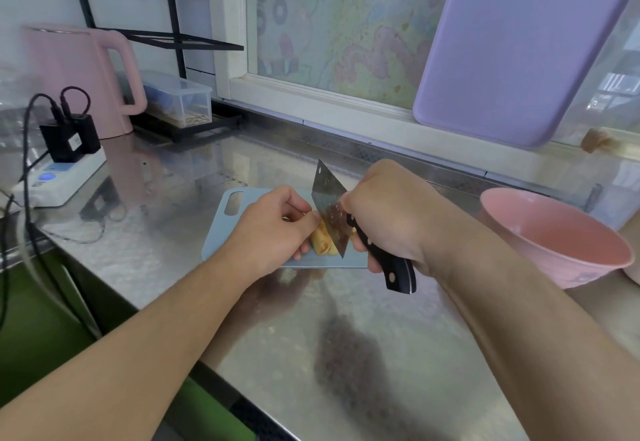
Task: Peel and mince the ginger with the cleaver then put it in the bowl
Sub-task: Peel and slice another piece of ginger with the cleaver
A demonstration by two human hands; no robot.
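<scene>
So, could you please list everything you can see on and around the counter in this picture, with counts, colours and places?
ginger: one, yellow-tan piece, on the cutting board under the blade
cleaver: one, steel blade with black handle, blade against the ginger
cutting board: one, pale blue, centre of the counter
bowl: one, pink, right of the board
counter: one, stainless steel
kettle: one, pink, back left
power strip: one, white, with black plugs, left
clear container: one, on the black rack beside the kettle
purple board: one, leaning against the window, back right
left hand: holds the ginger
right hand: grips the cleaver handle
</scene>
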